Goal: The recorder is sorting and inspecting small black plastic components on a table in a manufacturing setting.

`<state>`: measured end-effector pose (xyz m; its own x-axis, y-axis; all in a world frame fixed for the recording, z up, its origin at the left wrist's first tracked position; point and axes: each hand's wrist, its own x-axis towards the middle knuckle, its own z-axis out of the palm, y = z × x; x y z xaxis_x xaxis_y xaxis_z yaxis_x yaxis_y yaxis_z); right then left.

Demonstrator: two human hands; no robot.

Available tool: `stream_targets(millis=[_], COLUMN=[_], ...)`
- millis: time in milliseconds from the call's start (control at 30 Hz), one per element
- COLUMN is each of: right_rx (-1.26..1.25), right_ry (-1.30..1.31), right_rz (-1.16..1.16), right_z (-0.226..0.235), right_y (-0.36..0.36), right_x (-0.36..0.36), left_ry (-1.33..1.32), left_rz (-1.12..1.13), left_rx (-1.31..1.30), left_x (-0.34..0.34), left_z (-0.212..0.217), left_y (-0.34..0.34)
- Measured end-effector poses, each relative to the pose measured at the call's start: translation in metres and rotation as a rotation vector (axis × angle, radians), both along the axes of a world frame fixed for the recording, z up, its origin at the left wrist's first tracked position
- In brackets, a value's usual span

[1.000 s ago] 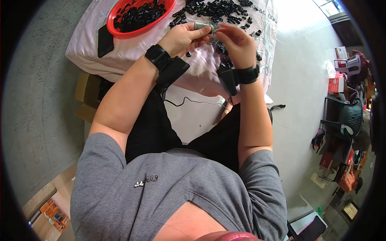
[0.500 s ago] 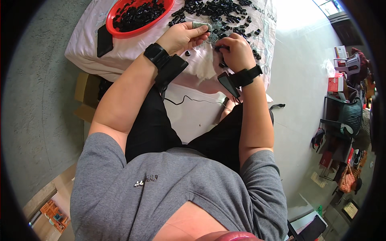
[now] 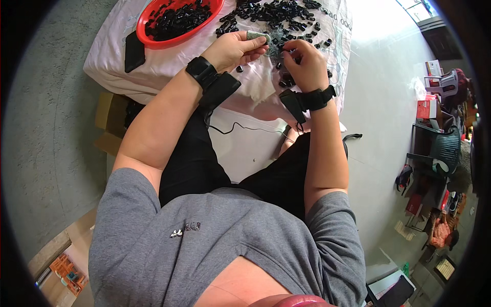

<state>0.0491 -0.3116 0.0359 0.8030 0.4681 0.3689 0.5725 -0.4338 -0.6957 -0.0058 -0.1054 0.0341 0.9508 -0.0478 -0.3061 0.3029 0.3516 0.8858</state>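
Observation:
At the near side of a cloth-covered table, my left hand (image 3: 232,51) is closed, thumb pressed to the fingers. A grey-green speckled cover (image 3: 255,36) wraps its index finger. A dark bit shows at its fingertips, too small to name. Just right of it, my right hand (image 3: 308,64) pinches thumb and index finger together over a small black piece (image 3: 281,46). The fingertips of the two hands are close but apart. Beyond them lies a spread pile of small black pieces (image 3: 276,14), shiny and short; several more lie beneath my right hand.
A red basin (image 3: 179,41) full of the same black pieces stands at the table's far left. Beside it lies a flat black phone-like object (image 3: 134,51). An open cardboard box (image 3: 108,123) is on the floor at left. A thin cable (image 3: 245,126) runs below the table edge.
My right hand has risen slightly and turned, its fingertips now pinched near my left fingertips. More black pieces show beneath it. My left hand has barely moved.

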Motion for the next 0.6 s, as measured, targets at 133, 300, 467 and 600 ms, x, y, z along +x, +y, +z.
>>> stream_targets(millis=[133, 300, 467, 600], right_rx=[0.238, 0.289, 0.251, 0.233], right_ry=[0.163, 0.079, 0.029, -0.082], right_rz=[0.056, 0.078, 0.072, 0.066], right_z=[-0.0055, -0.0033, 0.0002, 0.0019], right_y=[-0.0001, 0.0038, 0.0073, 0.0086], right_x=[0.0015, -0.0015, -0.0066, -0.0071], left_ry=[-0.015, -0.006, -0.011, -0.02], left_rz=[-0.03, -0.036, -0.048, -0.052], left_rx=[0.001, 0.047, 0.054, 0.071], left_x=[0.0006, -0.0015, -0.0003, 0.0005], left_z=[0.0012, 0.0054, 0.002, 0.0], left_y=[-0.0028, -0.0046, -0.0044, -0.0055])
